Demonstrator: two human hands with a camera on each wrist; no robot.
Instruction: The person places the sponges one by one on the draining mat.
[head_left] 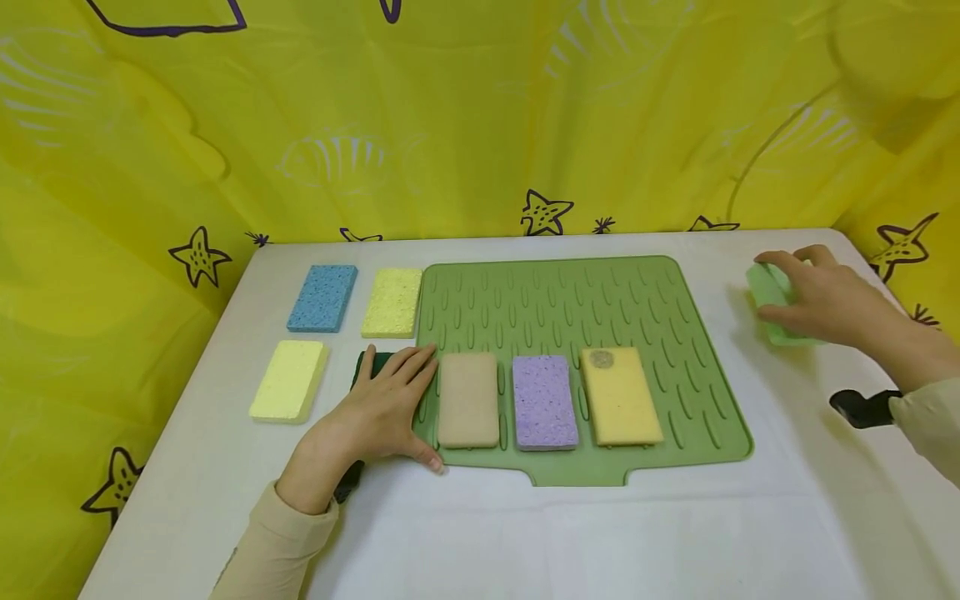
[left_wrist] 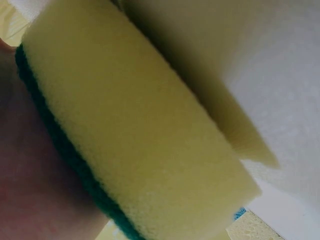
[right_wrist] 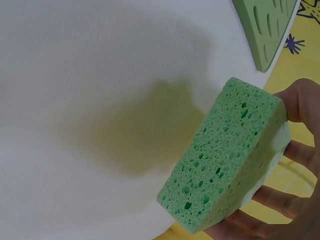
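My left hand (head_left: pixel 386 408) rests with spread fingers over a scrub sponge. The sponge's dark green pad (head_left: pixel 377 363) shows between the fingers, and its yellow foam (left_wrist: pixel 135 120) fills much of the left wrist view. Most of it is hidden from above, and the thumb reaches toward the mat's front edge. At the far right, my right hand (head_left: pixel 828 296) grips a light green sponge (right_wrist: pixel 225 155) by its sides, fingers curled along one face. Beige (head_left: pixel 468 400), purple (head_left: pixel 545 402) and pale orange (head_left: pixel 621 396) sponges lie in a row on the green mat (head_left: pixel 555 292).
Left of the mat lie a blue sponge (head_left: pixel 322 298), a yellow sponge (head_left: pixel 392 302) touching the mat's edge, and a pale yellow sponge (head_left: pixel 289 381). A yellow patterned curtain (head_left: pixel 450 125) hangs behind the white table (head_left: pixel 600 542). The mat's front tab (head_left: pixel 579 475) juts toward me.
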